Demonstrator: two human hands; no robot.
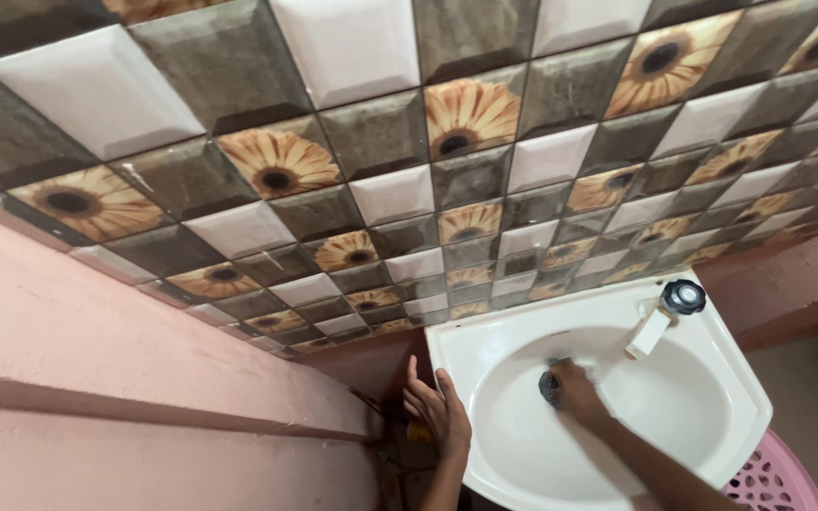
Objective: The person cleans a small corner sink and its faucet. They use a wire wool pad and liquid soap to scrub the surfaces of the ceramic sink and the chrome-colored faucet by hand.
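Note:
A white wash basin (712,378) is fixed to the wall at the lower right. My right hand (575,390) is down inside the bowl, closed on a dark scrubber (549,386) pressed against the basin's inner wall. My left hand (439,409) rests on the basin's left rim with fingers apart, holding nothing. A white tap with a dark round knob (682,297) stands on the back ledge, its spout over the bowl.
Patterned wall tiles (447,170) with sunflowers, grey and white squares cover the wall behind. A pink painted ledge (125,378) runs along the left. A pink perforated plastic basket (773,478) sits under the basin's right corner.

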